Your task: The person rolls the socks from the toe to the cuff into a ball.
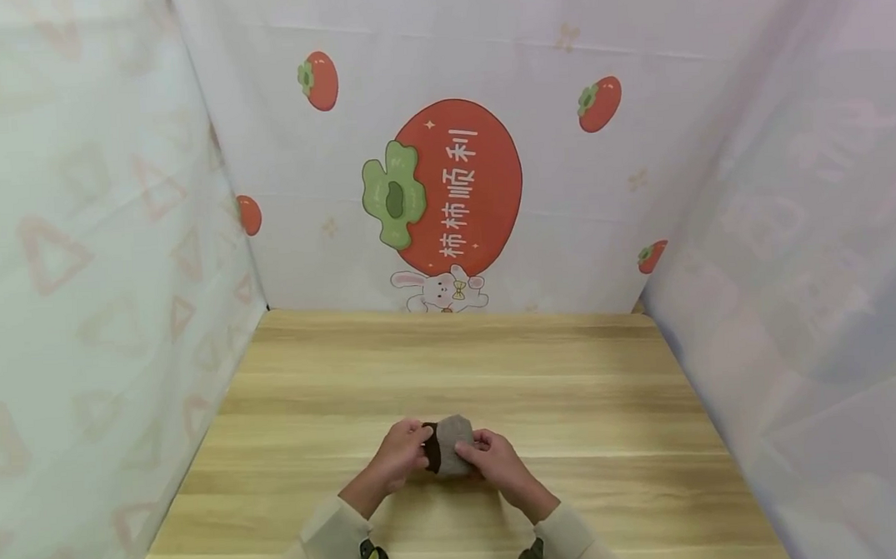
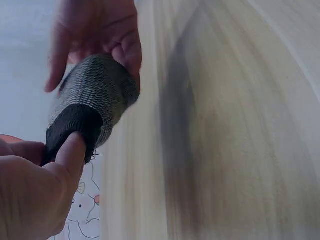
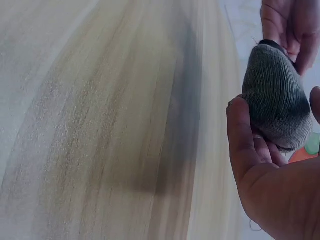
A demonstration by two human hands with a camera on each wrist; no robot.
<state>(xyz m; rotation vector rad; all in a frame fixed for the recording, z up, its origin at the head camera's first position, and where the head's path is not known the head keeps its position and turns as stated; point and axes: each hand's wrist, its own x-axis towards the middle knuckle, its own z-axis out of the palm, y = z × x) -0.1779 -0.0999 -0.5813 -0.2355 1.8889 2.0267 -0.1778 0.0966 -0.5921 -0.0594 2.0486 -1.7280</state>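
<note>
A grey knitted sock (image 1: 452, 433) with a black cuff (image 2: 75, 125), bunched into a rounded bundle, is held between both hands above the table. My left hand (image 1: 398, 457) pinches the black cuff, its thumb on the near side. On the grey end, my right hand (image 1: 503, 469) holds the bundle with its thumb in front in the head view. Seen from the right wrist, the right fingers (image 3: 241, 132) curl against the underside of the grey knit (image 3: 275, 92). Part of the cuff is hidden by the left fingers.
The wooden table (image 1: 451, 354) lies under the hands. White printed cloth with persimmons (image 1: 481, 186) hangs behind it. More cloth hangs at the left (image 1: 101, 245) and right (image 1: 807, 255) sides. A dark wrist device (image 1: 372, 558) sits by the left sleeve.
</note>
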